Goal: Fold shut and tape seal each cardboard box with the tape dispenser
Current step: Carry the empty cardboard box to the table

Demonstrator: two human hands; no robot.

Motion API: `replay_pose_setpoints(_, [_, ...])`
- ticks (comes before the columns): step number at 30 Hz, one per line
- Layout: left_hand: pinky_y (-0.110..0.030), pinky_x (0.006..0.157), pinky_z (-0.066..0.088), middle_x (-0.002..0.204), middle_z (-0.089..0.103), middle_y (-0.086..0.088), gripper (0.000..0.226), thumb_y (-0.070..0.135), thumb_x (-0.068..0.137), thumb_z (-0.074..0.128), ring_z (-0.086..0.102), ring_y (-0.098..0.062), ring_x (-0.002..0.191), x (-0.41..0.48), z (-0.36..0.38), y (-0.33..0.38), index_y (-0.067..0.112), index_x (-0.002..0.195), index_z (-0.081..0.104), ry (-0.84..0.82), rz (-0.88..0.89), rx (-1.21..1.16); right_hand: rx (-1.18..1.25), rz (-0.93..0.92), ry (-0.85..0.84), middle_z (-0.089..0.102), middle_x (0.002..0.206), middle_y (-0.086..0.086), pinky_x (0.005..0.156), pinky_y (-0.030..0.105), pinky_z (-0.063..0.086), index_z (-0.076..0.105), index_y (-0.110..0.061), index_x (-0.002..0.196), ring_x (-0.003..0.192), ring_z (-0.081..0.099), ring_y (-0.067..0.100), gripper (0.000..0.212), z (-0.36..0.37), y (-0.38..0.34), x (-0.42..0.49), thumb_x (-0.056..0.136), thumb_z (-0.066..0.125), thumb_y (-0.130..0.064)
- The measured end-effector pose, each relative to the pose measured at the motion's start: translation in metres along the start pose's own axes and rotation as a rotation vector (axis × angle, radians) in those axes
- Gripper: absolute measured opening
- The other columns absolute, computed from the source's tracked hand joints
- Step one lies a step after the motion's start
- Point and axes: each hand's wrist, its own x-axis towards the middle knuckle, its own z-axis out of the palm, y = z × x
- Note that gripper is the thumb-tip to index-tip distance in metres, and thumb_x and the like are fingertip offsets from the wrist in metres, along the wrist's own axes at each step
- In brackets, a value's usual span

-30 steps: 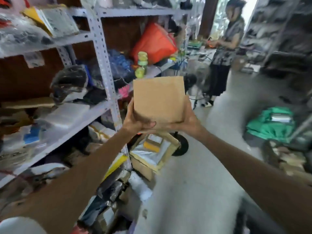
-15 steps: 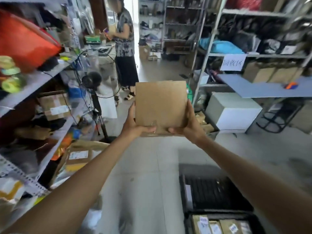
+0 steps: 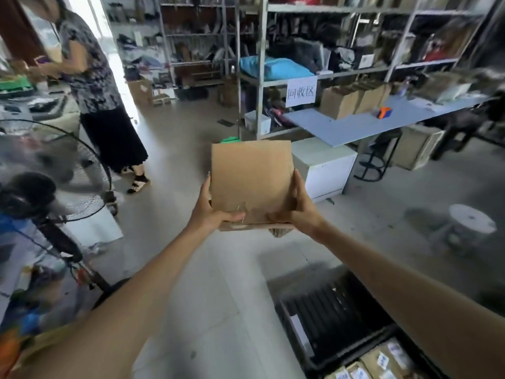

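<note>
Arms outstretched; left hand (image 3: 211, 212) and right hand (image 3: 296, 209) each grip closed on cardboard box (image 3: 251, 179).

Pale tiled floor (image 3: 191, 149), cluttered metal shelving (image 3: 262, 50), grey worktable (image 3: 355, 127), standing fan (image 3: 54, 170), bright doorway (image 3: 109, 36)

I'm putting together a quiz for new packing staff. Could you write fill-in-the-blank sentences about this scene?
The left hand and right hand grip a box made of ____.
The table beyond it is ____ in colour.
The fan stands to the ____ of the box.
The low cabinet near the table is ____.
Missing words: cardboard, blue, left, white.
</note>
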Motion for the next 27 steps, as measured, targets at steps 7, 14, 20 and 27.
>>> replay_pose_setpoints(7, [-0.038,0.093,0.053,0.135,0.05,0.011,0.145,0.038,0.026,0.097,0.054,-0.014,0.12,0.117,0.02,-0.024,0.048,0.145,0.014,-0.174,-0.098,-0.047,0.056,0.13,0.104,0.014,0.15,-0.014,0.101,0.052,0.044,-0.007,-0.045,0.147,0.137,0.031,0.026,0.135,-0.021,0.025,0.079,0.052,0.085,-0.016])
replay_pose_setpoints(14, [-0.035,0.102,0.045,0.138,0.046,0.012,0.134,0.027,0.043,0.096,0.049,-0.011,0.123,0.253,0.066,-0.029,0.042,0.148,0.014,-0.267,-0.055,0.005,0.076,0.168,0.216,0.027,0.151,-0.003,0.096,0.049,0.049,-0.003,-0.047,0.146,0.13,0.043,0.025,0.131,-0.067,0.059,0.189,0.054,0.082,-0.012])
replay_pose_setpoints(20, [-0.03,0.103,0.041,0.136,0.045,0.013,0.131,0.017,0.048,0.094,0.046,-0.01,0.124,0.382,0.121,0.006,0.038,0.149,0.014,-0.414,-0.02,0.029,0.181,0.149,0.355,0.022,0.154,-0.005,0.104,0.045,0.044,-0.005,-0.042,0.148,0.133,0.038,0.017,0.128,-0.129,0.065,0.276,0.062,0.08,-0.002])
replay_pose_setpoints(27, [-0.033,0.105,0.037,0.141,0.038,0.013,0.122,0.023,0.056,0.091,0.041,-0.012,0.125,0.49,0.191,0.029,0.05,0.145,0.013,-0.547,-0.028,0.079,0.22,0.164,0.513,0.02,0.154,-0.004,0.096,0.041,0.05,-0.005,-0.038,0.149,0.133,0.037,0.017,0.121,-0.202,0.075,0.342,0.07,0.075,0.008])
